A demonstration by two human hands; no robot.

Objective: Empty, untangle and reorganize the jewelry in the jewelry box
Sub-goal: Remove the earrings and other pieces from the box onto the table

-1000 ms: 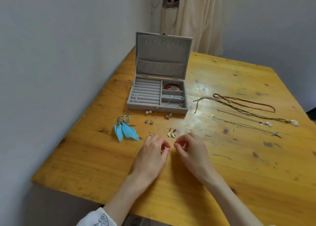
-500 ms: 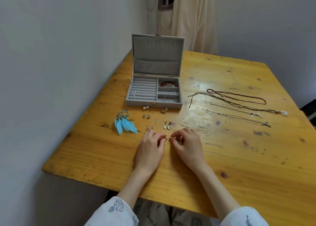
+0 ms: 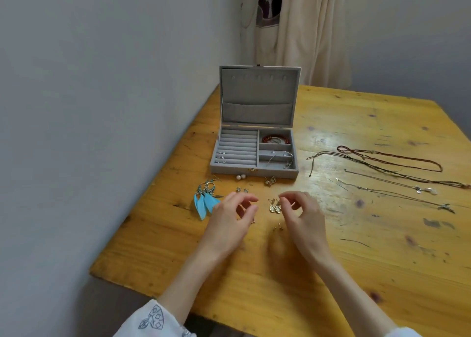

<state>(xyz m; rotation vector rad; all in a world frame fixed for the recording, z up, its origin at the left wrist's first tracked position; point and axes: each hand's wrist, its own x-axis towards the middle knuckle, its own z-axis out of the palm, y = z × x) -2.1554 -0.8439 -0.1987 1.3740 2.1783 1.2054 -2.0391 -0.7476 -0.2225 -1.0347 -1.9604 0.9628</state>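
While the box [image 3: 254, 143] stood open at the table's [image 3: 331, 273] far left, some pieces inside, both hands hovered over loose earrings [image 3: 274, 206]. The left hand [image 3: 229, 219] was half-curled, apparently empty; the right hand [image 3: 303, 217] pinched thumb to finger, though any hold was too small to tell. A careless sweep could scatter the tiny studs [image 3: 278, 226] just beside them.

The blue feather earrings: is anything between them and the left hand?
Nothing visible. The blue feather earrings lie on the table right beside the left hand, with only bare wood between them. The tiny studs sit farther back, out of the way.
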